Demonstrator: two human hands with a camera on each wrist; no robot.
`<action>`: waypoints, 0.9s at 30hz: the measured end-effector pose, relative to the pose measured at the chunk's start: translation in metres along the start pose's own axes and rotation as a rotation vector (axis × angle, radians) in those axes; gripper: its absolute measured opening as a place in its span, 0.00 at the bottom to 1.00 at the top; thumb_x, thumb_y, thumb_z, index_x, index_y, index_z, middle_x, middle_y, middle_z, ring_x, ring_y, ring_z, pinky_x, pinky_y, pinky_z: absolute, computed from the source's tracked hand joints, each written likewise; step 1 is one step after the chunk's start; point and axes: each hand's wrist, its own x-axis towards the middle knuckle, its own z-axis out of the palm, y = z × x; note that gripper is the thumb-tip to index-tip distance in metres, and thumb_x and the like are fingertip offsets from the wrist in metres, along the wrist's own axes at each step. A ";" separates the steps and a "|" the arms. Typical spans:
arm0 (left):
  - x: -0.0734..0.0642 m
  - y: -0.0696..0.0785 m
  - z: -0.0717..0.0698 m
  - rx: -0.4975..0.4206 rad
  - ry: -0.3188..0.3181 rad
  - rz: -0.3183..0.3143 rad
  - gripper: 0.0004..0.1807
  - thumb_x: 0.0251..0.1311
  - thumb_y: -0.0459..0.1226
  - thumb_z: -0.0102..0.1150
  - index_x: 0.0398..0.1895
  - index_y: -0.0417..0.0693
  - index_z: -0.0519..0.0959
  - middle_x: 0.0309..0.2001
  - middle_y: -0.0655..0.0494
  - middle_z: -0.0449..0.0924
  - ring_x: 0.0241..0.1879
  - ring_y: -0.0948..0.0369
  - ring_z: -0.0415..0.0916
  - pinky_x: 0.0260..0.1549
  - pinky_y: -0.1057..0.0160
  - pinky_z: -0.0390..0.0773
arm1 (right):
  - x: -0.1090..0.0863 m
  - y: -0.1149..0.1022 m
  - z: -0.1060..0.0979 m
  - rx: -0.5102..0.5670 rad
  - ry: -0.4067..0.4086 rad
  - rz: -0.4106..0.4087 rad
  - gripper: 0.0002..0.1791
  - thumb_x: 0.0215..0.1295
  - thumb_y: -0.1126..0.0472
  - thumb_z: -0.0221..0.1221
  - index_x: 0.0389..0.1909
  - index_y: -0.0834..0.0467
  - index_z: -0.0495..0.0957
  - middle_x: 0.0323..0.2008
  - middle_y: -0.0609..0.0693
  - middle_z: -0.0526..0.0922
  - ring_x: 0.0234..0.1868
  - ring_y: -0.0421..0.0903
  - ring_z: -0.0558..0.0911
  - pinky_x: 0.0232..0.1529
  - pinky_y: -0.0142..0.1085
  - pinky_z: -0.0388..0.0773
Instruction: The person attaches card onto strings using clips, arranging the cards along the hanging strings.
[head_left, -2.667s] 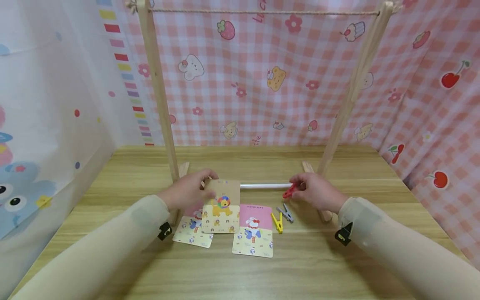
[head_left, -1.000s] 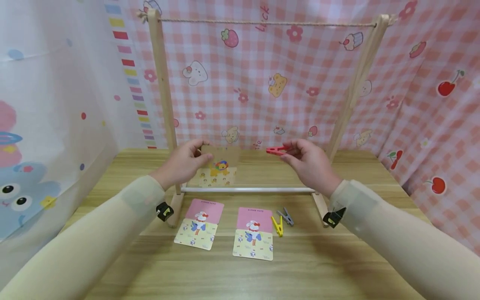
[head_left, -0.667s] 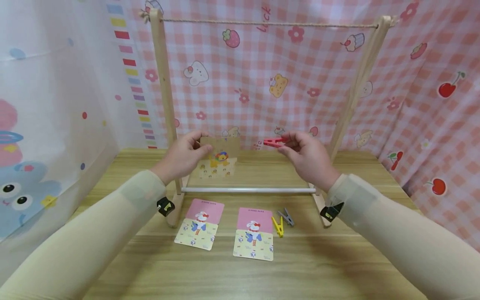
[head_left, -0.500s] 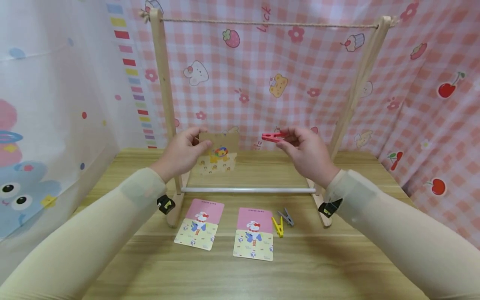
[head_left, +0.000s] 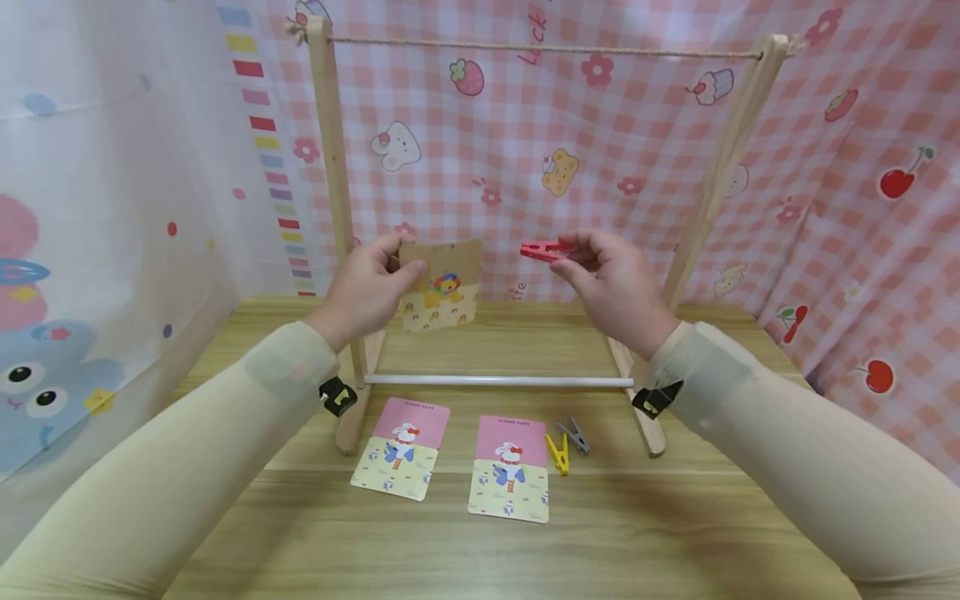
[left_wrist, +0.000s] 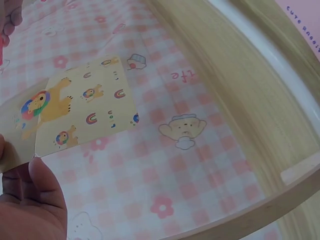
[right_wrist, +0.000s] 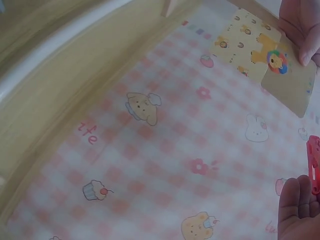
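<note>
In the head view my left hand (head_left: 372, 287) pinches the left edge of a lion card (head_left: 442, 287), brown above and cream below, held in the air behind the white bar. Level with it, my right hand (head_left: 611, 283) pinches a red clothespin (head_left: 542, 251) whose nose points left toward the card. The two are apart. The left wrist view shows the thumb at the edge of the lion card (left_wrist: 85, 105); the right wrist view catches the red clothespin (right_wrist: 314, 162) at its right border. A rope (head_left: 547, 47) runs between two wooden posts above both hands.
Two pink-and-yellow rabbit cards (head_left: 401, 448) (head_left: 510, 468) lie on the wooden table (head_left: 480, 558). Beside the right one are a yellow clothespin (head_left: 558, 454) and a grey clothespin (head_left: 575, 435). A white bar (head_left: 495, 381) joins the feet of the wooden frame (head_left: 333, 167).
Both hands have risen from the table, the left lifting the lion card and the right the red clothespin. The clothespin has also moved left, toward the card.
</note>
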 end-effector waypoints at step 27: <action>0.016 0.032 -0.010 0.025 0.086 0.071 0.11 0.79 0.42 0.56 0.38 0.45 0.76 0.28 0.55 0.72 0.24 0.61 0.64 0.22 0.67 0.66 | 0.020 -0.028 -0.011 0.025 0.060 -0.060 0.18 0.74 0.62 0.64 0.60 0.65 0.81 0.49 0.58 0.86 0.43 0.45 0.83 0.38 0.20 0.78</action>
